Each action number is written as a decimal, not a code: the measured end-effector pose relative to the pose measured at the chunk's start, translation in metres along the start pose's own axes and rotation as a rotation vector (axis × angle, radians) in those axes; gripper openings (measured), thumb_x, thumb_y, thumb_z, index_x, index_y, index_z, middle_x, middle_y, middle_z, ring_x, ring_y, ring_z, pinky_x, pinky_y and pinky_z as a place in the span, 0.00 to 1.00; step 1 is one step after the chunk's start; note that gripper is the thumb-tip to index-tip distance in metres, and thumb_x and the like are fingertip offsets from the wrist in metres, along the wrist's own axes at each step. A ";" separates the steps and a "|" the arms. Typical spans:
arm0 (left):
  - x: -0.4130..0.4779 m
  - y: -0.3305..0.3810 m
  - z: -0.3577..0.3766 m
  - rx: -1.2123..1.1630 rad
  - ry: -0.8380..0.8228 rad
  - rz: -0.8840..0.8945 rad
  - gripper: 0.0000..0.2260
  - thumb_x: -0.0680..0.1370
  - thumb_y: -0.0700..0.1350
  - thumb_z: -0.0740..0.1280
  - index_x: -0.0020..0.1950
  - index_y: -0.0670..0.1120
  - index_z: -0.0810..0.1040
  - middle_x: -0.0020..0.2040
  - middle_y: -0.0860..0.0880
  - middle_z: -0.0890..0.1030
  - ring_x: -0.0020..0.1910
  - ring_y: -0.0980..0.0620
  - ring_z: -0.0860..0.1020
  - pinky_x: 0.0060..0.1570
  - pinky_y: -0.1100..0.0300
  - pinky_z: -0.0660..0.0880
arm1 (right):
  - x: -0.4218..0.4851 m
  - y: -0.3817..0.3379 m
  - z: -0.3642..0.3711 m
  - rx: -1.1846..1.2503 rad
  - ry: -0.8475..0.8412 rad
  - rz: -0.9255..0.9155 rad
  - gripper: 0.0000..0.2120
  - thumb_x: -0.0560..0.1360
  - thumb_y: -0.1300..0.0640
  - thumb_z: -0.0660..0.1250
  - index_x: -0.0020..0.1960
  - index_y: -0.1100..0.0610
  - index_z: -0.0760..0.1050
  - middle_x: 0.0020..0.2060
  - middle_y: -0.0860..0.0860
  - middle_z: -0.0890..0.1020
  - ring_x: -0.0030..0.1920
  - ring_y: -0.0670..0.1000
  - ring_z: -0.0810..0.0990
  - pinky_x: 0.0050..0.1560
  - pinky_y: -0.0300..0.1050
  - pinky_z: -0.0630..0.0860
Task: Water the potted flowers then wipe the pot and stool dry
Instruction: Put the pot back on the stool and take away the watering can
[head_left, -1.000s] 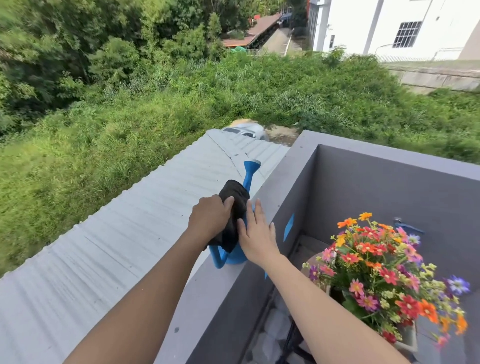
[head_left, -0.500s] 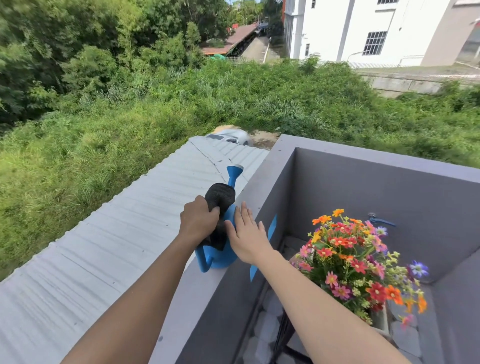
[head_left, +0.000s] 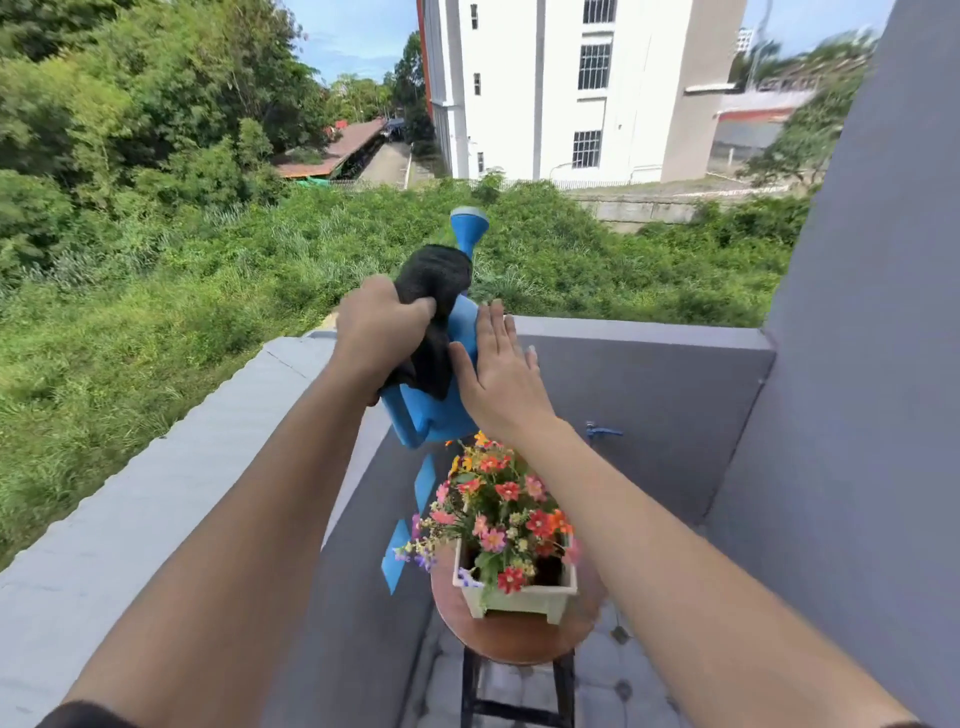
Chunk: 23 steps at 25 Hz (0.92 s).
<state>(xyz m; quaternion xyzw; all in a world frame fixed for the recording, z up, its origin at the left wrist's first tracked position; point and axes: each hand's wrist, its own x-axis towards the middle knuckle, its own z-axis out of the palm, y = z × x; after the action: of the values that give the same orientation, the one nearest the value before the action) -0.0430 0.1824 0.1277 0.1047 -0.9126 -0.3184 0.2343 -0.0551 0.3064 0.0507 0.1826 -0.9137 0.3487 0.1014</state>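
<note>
Watering can (head_left: 441, 415): blue plastic, held in the air in front of the person, above and just beyond the flowers (head_left: 501, 499). Long axis runs from the handle, low and near at the left, up to the spout, which points up and away toward the greenery; the rose (head_left: 469, 221) is its highest point, face turned up. Cloth (head_left: 434, 283): black, bunched over the top of the can and hanging down its near side. Left hand (head_left: 382, 332): fingers curled tight round the cloth on top of the can; whether it also grips the can's handle under the cloth cannot be told. Right hand (head_left: 501, 379): flat, fingers straight and together, palm pressed to the can's right side. Flowers: mixed red, orange, pink and purple, in a pale rectangular pot (head_left: 519, 597). Pot stands upright on the round brown seat of a stool (head_left: 511, 639) with dark legs. Wall (head_left: 649, 332): grey, low, enclosing the corner behind the stool; a small blue tap (head_left: 600, 431) on its inner face, and blue tape (head_left: 425, 480) on the left inner face. Beyond the wall: a grey ribbed roof (head_left: 130, 514) at left, grass (head_left: 156, 322), and a white building (head_left: 545, 88).
</note>
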 end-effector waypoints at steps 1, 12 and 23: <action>-0.006 0.022 0.009 -0.031 -0.002 0.015 0.15 0.73 0.48 0.67 0.43 0.34 0.77 0.42 0.36 0.80 0.45 0.38 0.79 0.42 0.51 0.73 | -0.006 0.011 -0.023 -0.024 0.018 0.016 0.31 0.80 0.42 0.46 0.76 0.55 0.41 0.78 0.51 0.43 0.77 0.50 0.42 0.74 0.57 0.42; -0.109 0.113 0.179 -0.266 -0.282 -0.070 0.14 0.72 0.50 0.66 0.43 0.38 0.77 0.42 0.40 0.81 0.47 0.39 0.78 0.39 0.57 0.68 | -0.117 0.183 -0.105 -0.212 -0.031 0.286 0.32 0.79 0.40 0.44 0.76 0.54 0.37 0.77 0.49 0.40 0.77 0.49 0.39 0.74 0.59 0.40; -0.287 -0.065 0.475 -0.282 -0.538 -0.233 0.11 0.76 0.48 0.64 0.51 0.41 0.73 0.46 0.45 0.78 0.51 0.43 0.76 0.43 0.59 0.65 | -0.282 0.450 0.133 -0.161 -0.180 0.542 0.35 0.75 0.35 0.40 0.75 0.51 0.34 0.77 0.47 0.38 0.73 0.41 0.36 0.75 0.57 0.38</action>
<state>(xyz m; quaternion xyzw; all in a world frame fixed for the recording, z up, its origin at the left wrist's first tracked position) -0.0263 0.4826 -0.3434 0.0869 -0.8705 -0.4827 -0.0409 0.0130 0.6014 -0.4058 -0.0465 -0.9592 0.2718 -0.0628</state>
